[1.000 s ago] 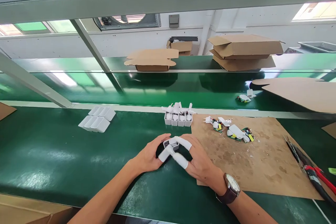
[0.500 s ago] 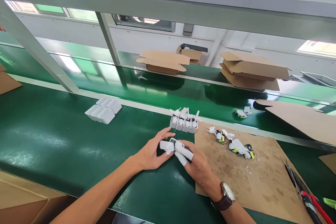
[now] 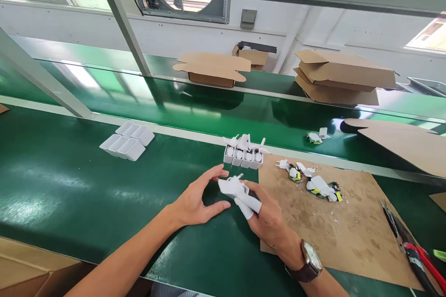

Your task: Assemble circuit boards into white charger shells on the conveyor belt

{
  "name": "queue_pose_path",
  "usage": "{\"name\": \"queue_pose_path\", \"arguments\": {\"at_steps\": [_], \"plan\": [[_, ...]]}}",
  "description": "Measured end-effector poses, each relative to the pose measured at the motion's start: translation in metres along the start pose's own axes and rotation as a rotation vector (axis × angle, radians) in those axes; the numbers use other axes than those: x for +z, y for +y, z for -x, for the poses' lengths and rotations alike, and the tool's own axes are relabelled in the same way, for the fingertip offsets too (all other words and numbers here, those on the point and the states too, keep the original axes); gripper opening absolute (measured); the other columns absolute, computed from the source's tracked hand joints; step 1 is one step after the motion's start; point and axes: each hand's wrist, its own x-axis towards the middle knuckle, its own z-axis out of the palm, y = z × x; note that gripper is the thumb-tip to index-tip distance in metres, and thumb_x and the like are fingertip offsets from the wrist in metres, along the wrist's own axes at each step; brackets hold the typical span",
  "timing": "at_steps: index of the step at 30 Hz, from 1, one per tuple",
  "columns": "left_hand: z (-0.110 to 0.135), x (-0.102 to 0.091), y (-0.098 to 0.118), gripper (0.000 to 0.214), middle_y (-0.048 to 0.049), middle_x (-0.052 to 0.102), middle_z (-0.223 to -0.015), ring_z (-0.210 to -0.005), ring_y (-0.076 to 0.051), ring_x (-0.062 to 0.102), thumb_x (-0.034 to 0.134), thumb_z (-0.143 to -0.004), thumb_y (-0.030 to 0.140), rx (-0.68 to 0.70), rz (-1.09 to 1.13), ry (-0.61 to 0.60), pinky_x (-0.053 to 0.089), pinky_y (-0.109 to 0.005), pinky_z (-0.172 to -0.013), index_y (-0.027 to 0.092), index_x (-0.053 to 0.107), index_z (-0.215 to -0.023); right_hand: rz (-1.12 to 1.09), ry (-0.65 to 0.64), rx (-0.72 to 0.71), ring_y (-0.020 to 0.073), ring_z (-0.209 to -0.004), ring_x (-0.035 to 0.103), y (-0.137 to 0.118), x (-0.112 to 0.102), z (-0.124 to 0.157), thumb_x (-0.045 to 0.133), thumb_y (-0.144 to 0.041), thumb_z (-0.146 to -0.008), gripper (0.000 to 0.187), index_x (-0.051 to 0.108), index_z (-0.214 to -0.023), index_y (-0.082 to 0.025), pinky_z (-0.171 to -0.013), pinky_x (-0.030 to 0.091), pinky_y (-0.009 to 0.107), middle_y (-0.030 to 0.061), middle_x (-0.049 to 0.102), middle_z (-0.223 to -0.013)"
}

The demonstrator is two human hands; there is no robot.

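My right hand [image 3: 267, 216], with white finger cots and a wristwatch, pinches a small white plug adapter [image 3: 231, 186] just above the green table. Beside it on the left, my left hand [image 3: 195, 199] rests with fingers spread and curved; its fingertips are next to the adapter but do not grip it. Just beyond my hands stands a row of white adapter shells [image 3: 243, 152] with plug parts sticking up. More loose white parts and small circuit boards [image 3: 313, 183] lie on a brown cardboard sheet [image 3: 334, 227] to the right.
Two groups of white shells [image 3: 126, 140] lie at the left on the green table [image 3: 69, 181]. Red-handled cutters [image 3: 414, 255] sit at the right edge. A green conveyor [image 3: 209, 111] runs behind, with a small part [image 3: 315, 137] on it. Cardboard boxes [image 3: 212, 70] stand beyond.
My left hand has let go of the adapter and opened. My right hand now holds the adapter alone, turned with its pins up. The camera view has shifted slightly.
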Motion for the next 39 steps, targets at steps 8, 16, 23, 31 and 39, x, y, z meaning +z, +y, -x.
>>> {"name": "queue_pose_path", "arguments": {"at_steps": [8,16,23,31,39], "plan": [[-0.002,0.004,-0.001,0.070,-0.0071,0.070,-0.112,-0.096,-0.018,0.071,0.064,-0.093,0.017,0.006,-0.026,0.011,0.061,-0.030,-0.078,0.027,0.033,-0.154,-0.051,-0.074,0.098,0.0254,-0.106,0.072,-0.002,0.003,-0.002,0.051,-0.021,-0.103,0.040,0.051,-0.142,-0.027,-0.085,0.065,0.039,0.0114,0.068,-0.127],[-0.001,0.003,-0.003,0.067,-0.0069,0.069,-0.113,-0.101,-0.020,0.071,0.064,-0.092,0.018,-0.014,-0.033,-0.017,0.061,-0.033,-0.083,0.027,0.036,-0.152,-0.043,-0.080,0.102,0.0249,-0.105,0.071,-0.006,0.004,-0.003,0.048,-0.021,-0.104,0.036,0.051,-0.140,-0.024,-0.084,0.065,0.039,0.0126,0.067,-0.126],[-0.003,0.003,-0.006,0.062,-0.0059,0.067,-0.110,-0.093,-0.018,0.069,0.062,-0.094,0.022,-0.041,-0.016,-0.026,0.061,-0.034,-0.081,0.027,0.036,-0.151,-0.088,-0.067,0.071,0.0230,-0.100,0.069,-0.007,0.003,-0.008,0.050,-0.020,-0.102,0.034,0.057,-0.135,-0.025,-0.087,0.062,0.039,0.0114,0.069,-0.118],[0.000,0.011,-0.002,0.086,-0.0111,0.058,-0.120,-0.094,-0.022,0.066,0.080,-0.084,0.039,0.081,-0.033,0.008,0.063,-0.038,-0.075,0.029,0.031,-0.154,-0.969,-0.050,0.652,0.0220,-0.088,0.075,0.000,0.015,-0.011,0.055,-0.051,-0.099,0.036,0.065,-0.123,-0.025,-0.078,0.066,0.039,0.0055,0.076,-0.101],[0.003,0.018,0.000,0.064,-0.0122,0.064,-0.121,-0.096,-0.023,0.068,0.068,-0.095,0.032,0.193,-0.172,0.055,0.063,-0.037,-0.077,0.027,0.035,-0.150,-1.180,-0.100,0.818,0.0225,-0.080,0.076,-0.003,0.019,-0.012,0.064,-0.068,-0.089,0.055,0.067,-0.116,-0.020,-0.083,0.065,0.046,0.0071,0.076,-0.094]]}}
